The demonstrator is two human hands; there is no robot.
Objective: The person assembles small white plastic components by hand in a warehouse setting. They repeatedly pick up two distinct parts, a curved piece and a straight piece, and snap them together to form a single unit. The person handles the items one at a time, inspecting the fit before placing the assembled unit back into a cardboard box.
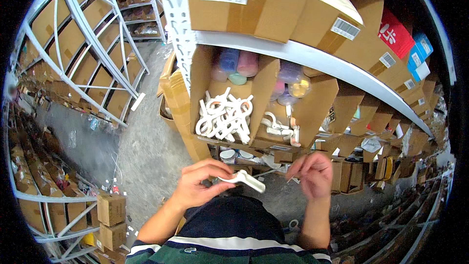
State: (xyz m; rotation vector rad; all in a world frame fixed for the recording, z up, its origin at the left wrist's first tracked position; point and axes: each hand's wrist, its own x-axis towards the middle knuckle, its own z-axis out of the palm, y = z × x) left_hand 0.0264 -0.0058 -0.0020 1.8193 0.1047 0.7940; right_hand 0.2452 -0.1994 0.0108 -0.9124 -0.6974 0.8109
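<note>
Here, white plastic piece (244, 179) in left hand (198, 186).

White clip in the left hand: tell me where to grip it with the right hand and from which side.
Grip the white clip at its free long end, which sticks out to the right and slightly down from the left hand. Come in from the right, where the right hand already hovers close. The left fingers cover the ringed end, so only that bar is bare.
</note>
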